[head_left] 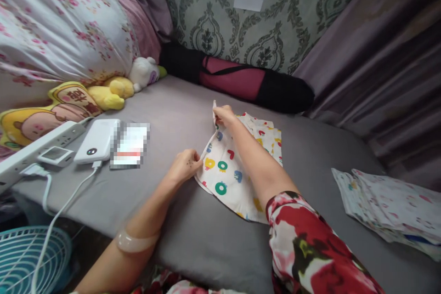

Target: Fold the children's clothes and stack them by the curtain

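Observation:
A white cloth garment printed with colourful letters and small figures lies on the grey bed sheet, its kind not fully clear. My left hand pinches its near left corner between thumb and fingers. Farther up the same edge, my right hand grips the far left corner and lifts it slightly off the sheet. Part of the garment is hidden beneath my right forearm. Its right side shows layered, uneven edges.
A pile of folded printed cloths lies at the right. On the left are a power strip, a white power bank with a cable, a blurred phone and plush toys. A black-and-maroon long bag lies along the wall. A blue basket stands below.

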Demonstrator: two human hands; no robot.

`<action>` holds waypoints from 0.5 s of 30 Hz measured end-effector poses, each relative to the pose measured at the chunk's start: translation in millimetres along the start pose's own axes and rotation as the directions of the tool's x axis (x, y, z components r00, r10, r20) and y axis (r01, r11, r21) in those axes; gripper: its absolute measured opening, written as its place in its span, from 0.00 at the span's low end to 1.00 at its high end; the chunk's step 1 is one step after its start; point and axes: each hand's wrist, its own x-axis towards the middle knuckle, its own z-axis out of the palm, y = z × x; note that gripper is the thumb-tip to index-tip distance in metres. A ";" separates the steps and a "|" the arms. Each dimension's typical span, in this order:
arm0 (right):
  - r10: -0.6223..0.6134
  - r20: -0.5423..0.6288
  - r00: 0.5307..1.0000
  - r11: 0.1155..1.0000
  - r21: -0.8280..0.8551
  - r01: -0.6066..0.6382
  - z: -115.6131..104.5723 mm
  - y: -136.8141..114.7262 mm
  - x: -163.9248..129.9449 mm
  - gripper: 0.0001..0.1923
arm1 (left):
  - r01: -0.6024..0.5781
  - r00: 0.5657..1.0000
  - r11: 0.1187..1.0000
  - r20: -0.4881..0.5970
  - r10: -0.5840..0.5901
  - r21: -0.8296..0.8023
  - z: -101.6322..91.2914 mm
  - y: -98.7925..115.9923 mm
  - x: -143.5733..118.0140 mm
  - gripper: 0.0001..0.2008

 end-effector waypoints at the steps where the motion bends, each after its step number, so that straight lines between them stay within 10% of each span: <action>1: -0.001 -0.001 1.000 0.999 0.048 0.001 -7.1 -2.7 -2.6 0.04 | -0.003 1.000 1.000 -0.004 0.003 -0.005 -1.4 0.7 -0.9 0.08; 9: -0.036 -0.055 0.998 0.947 0.316 0.052 -75.4 -1.9 -29.8 0.08 | -0.148 0.986 0.974 -0.099 0.133 -0.169 -6.9 8.8 -11.5 0.11; 15: -0.023 -0.237 0.971 0.942 0.320 0.101 -113.7 24.4 -56.0 0.34 | -0.316 0.949 0.891 -0.113 0.295 -0.326 14.2 22.3 -21.1 0.14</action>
